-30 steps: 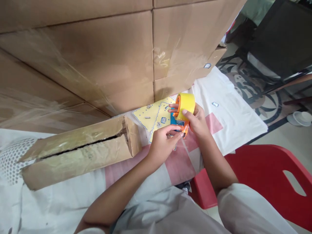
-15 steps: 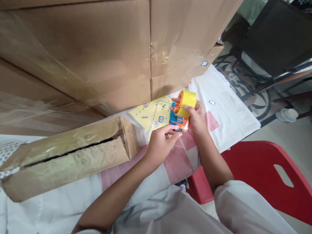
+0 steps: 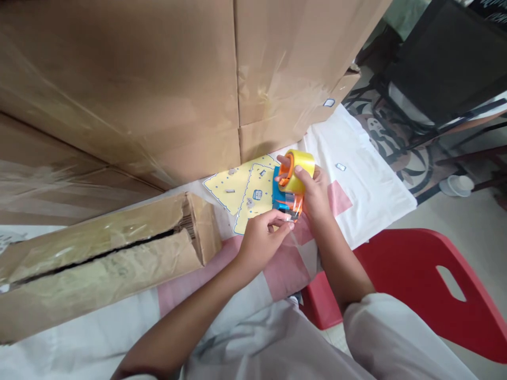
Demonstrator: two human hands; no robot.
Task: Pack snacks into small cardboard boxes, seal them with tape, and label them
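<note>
My right hand grips a tape dispenser with an orange and blue body and a yellow roll of clear tape. My left hand pinches the loose end of the clear tape just below the dispenser's mouth. Both hands hover over a white and pink cloth. A long narrow cardboard box wrapped in clear tape lies to the left of my hands, its open end facing them.
Large taped cardboard cartons fill the back. A yellow dotted sheet lies under the dispenser. A red plastic chair stands at the right, with a black chair and a patterned rug beyond. A white bowl sits on the floor.
The dispenser has tilted more upright in my right hand, and my left hand has drawn the tape end a little out and down. The view has shifted slightly right.
</note>
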